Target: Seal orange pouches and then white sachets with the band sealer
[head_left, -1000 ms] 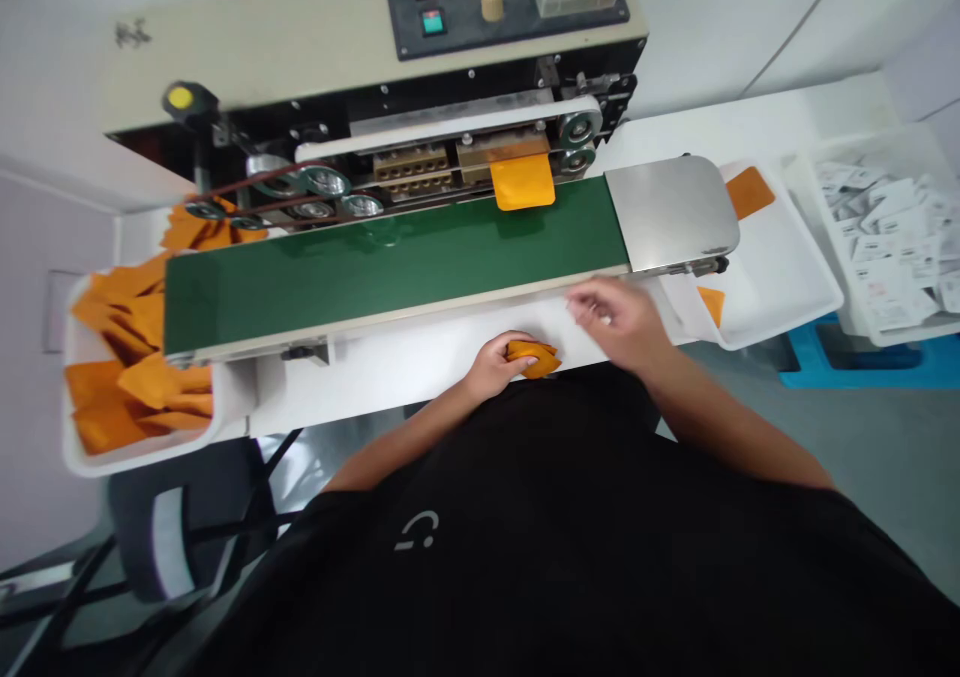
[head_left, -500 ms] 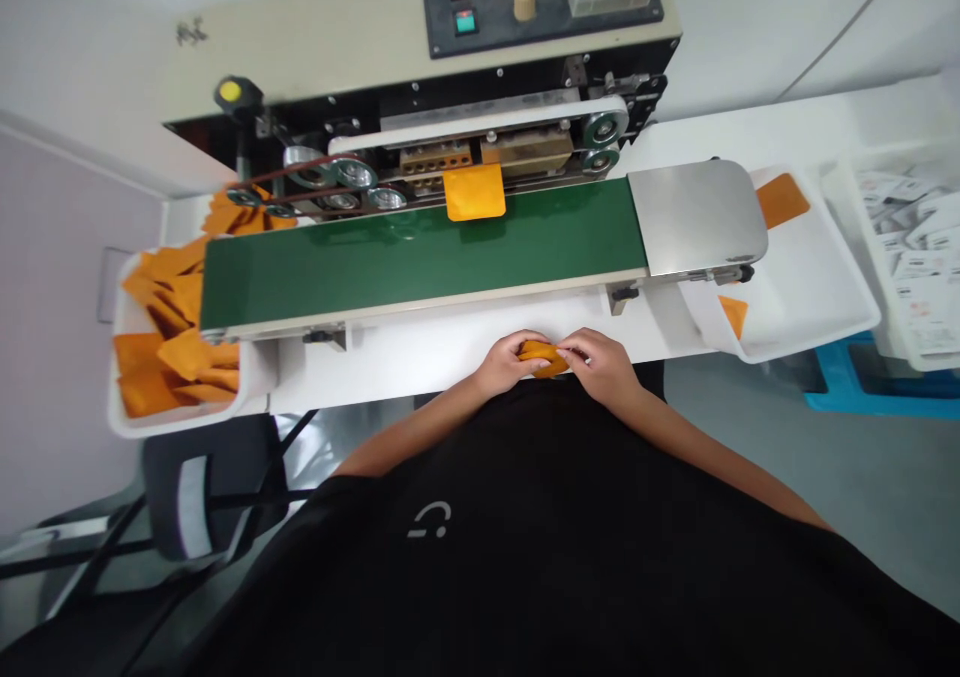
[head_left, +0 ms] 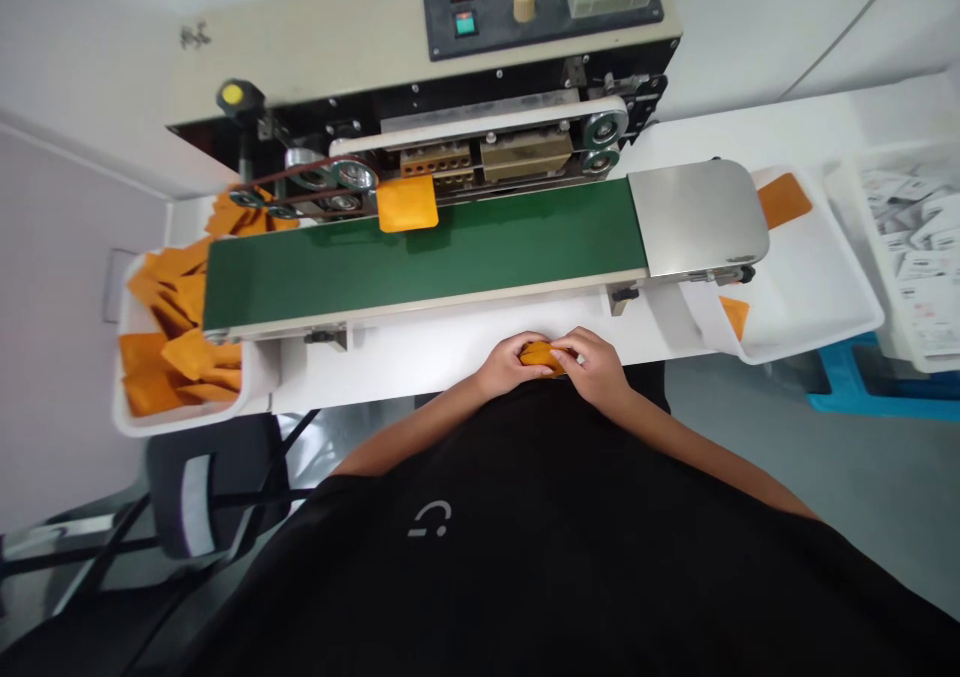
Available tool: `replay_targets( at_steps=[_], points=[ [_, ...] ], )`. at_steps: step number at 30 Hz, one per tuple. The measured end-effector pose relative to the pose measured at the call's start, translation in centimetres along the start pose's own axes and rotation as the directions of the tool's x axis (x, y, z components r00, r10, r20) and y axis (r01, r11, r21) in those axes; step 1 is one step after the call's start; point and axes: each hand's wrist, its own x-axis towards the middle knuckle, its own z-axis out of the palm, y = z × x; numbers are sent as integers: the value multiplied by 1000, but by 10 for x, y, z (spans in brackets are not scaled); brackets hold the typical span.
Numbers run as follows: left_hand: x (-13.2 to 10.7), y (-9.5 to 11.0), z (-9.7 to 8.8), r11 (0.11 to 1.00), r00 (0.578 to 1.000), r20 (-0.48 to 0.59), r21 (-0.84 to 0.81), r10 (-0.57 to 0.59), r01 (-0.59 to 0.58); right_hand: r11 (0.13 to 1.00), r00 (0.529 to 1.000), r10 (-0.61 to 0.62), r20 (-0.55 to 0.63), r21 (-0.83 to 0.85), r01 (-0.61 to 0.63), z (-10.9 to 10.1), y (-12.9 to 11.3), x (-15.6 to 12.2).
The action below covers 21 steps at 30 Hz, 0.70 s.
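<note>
Both hands now meet on the bench point(head_left: 420, 369) just in front of the belt point(head_left: 480, 247), and the small stack of orange sachets point(head_left: 541, 356) sits between them. The right hand point(head_left: 592, 367), open and off to the side a second ago, has closed in, so its fingers curl over the stack from one side while the left hand point(head_left: 499, 367) clasps it from the other; both are gripping it firmly, and the stack is mostly hidden by the fingers. The other change is on the belt: a single orange sachet point(head_left: 407, 204) has travelled toward the left end, away from the steel plate point(head_left: 697, 219), and now lies flat along the belt's far edge, right up against the sealer point(head_left: 322, 57) and beside its drive wheels. Past the belt's left end, a white tray point(head_left: 150, 425) holds a heap of orange sachets point(head_left: 180, 352), with more lying behind it under the wheels. Past the right end, another white tray point(head_left: 817, 297) holds two sachets, one point(head_left: 784, 200) by the plate and one point(head_left: 735, 315) near the tray's front wall. Further right of the belt, a bin point(head_left: 919, 257) is filled with white packets.
</note>
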Motion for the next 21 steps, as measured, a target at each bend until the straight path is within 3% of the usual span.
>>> replay_targets(
  at_steps=[8,16,21],
  points=[
    [-2,3,0,1000,1000,5,-6,4,-4,984,992,88,-86,165,-73,0,1,-6],
    [-1,6,-1,999,999,13,34,31,-32,961,985,30,-167,275,18,6,-2,-5],
    [-2,2,4,991,1000,20,-135,-18,21,937,967,169,-190,336,-98,6,0,-2]
  ],
)
